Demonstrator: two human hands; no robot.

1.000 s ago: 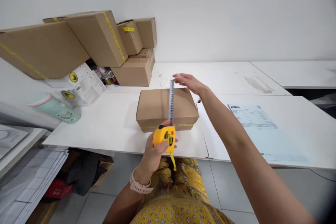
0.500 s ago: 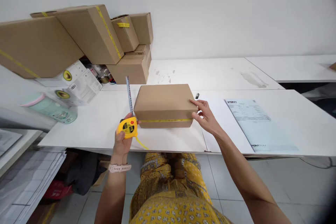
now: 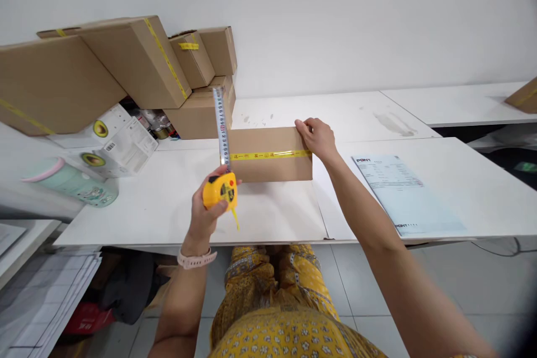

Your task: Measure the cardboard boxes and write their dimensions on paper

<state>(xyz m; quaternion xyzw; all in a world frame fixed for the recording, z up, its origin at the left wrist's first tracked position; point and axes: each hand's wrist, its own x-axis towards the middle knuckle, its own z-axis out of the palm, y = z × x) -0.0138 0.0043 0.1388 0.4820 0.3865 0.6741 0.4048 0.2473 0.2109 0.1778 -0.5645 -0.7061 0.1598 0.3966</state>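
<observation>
A yellow tape measure (image 3: 218,190) with black panels and a red button is gripped in my left hand (image 3: 202,213). Its silvery blade (image 3: 221,128) stretches away from me along the left end of a brown cardboard box (image 3: 272,171), partly overlapping that edge. A yellow wrist strap hangs from the case. The box stands on the white table with its long face, crossed by yellow printed tape, turned toward me. At its upper right corner, my right hand (image 3: 319,137) pinches the edge between thumb and fingers.
Several cardboard boxes (image 3: 142,61) are stacked at the back left, beside white avocado-printed boxes (image 3: 121,148). A mint tumbler (image 3: 78,182) leans at the left. Right of the box lies a pale blue document folder (image 3: 403,196). The white table's (image 3: 268,218) front edge is near my legs.
The box has tipped up, so its taped face shows instead of its plain top. My right hand moved up to its upper corner. The tape measure moved right and up against the box's left end.
</observation>
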